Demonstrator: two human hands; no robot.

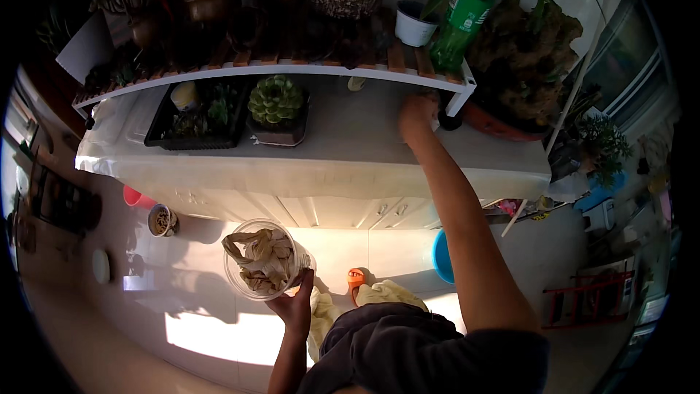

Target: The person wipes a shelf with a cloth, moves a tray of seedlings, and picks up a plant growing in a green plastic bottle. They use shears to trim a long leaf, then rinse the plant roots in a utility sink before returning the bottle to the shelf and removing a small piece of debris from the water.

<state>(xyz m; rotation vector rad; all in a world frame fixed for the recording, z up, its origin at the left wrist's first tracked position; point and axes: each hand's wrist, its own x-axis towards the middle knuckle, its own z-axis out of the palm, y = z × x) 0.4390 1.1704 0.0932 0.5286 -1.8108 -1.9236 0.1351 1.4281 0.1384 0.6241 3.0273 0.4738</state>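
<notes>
My left hand (298,303) grips a clear plastic tub (300,262) with a crumpled beige cloth or bag (262,262) inside. The tub is held over the floor, in front of the cabinet. My right hand (420,115) reaches onto the grey cabinet top (339,126), beside the white leg of the slatted plant rack (273,68). Something pale shows at its fingers, but whether it is held cannot be told. On the same top, to the left, stand a potted green succulent (276,101) and a black tray (197,143) of small plants with a yellow-and-white cup (185,96).
The rack bears potted plants, a white pot (414,24) and a green plastic bottle (462,24). A large rough rock (525,60) stands right of it in a reddish planter. On the floor are a blue bucket (443,257), a pot (163,220) and a red stool (590,298).
</notes>
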